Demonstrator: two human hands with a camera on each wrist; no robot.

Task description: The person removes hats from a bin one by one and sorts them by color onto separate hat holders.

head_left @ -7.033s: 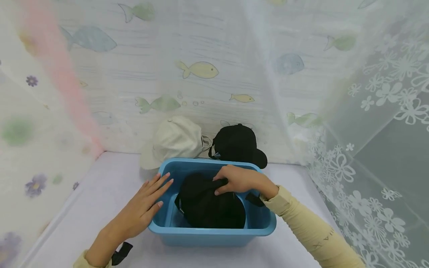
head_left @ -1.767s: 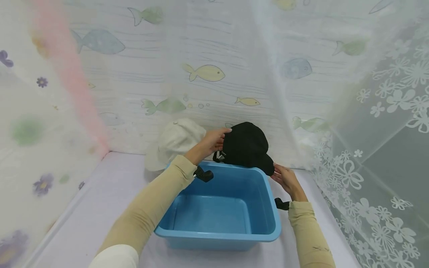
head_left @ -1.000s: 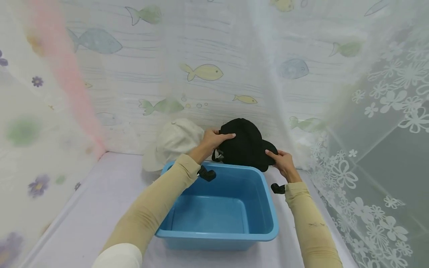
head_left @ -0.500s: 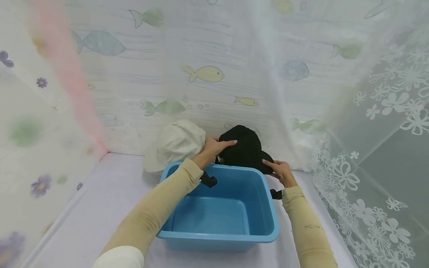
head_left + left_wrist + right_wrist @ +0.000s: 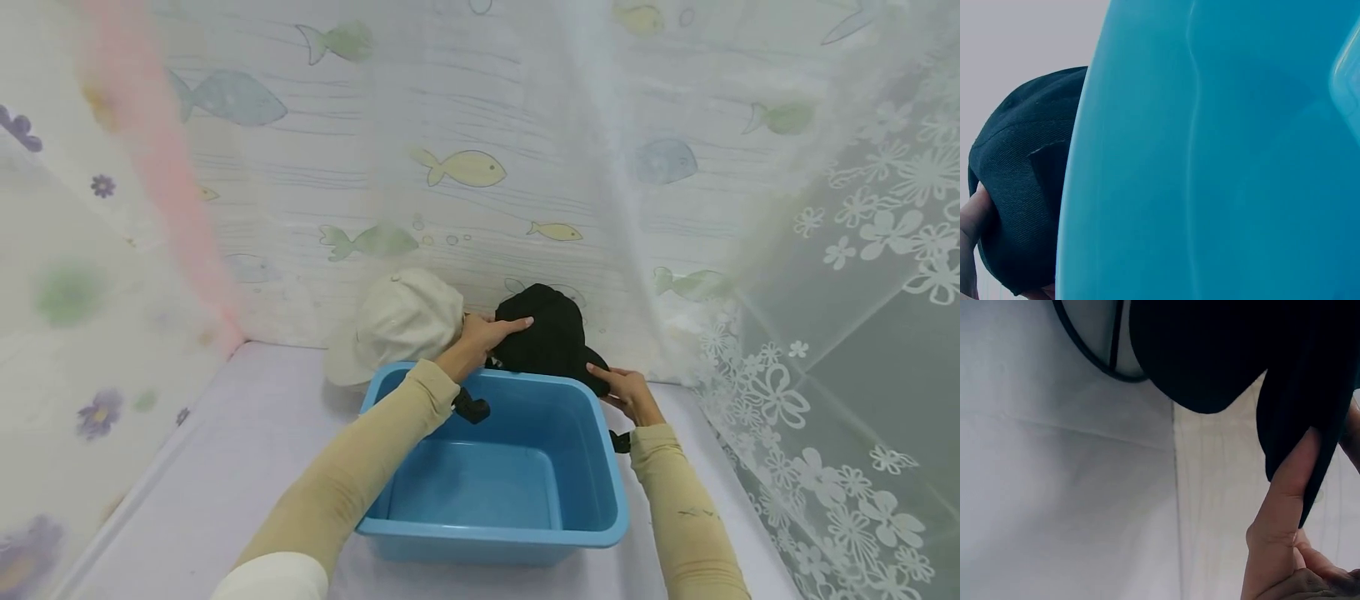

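A black baseball cap point(image 5: 542, 337) sits behind the blue plastic tub point(image 5: 491, 529), its brim pointing right. My left hand point(image 5: 482, 335) grips the left side of the crown, thumb across the front and fingers hidden behind. On the right, my right hand point(image 5: 628, 392) pinches the brim between thumb and fingers. The left wrist view shows my thumb on the cap point(image 5: 1022, 162), partly cut off by the tub wall point(image 5: 1241, 156). In the right wrist view, my thumb and fingers lie on opposite sides of the dark brim point(image 5: 1310, 425).
Left of the black cap is an off-white cap point(image 5: 408, 317), close to my left hand. The tub's near wall faces me on a white-covered table point(image 5: 292, 433). Sheer curtains point(image 5: 465, 100) with printed fish and flowers enclose the back and sides.
Earlier, a black cap was in the tub under my right hand; now none is there. Since then both hands have taken hold of the cap behind, which was raised, then lowered slightly.
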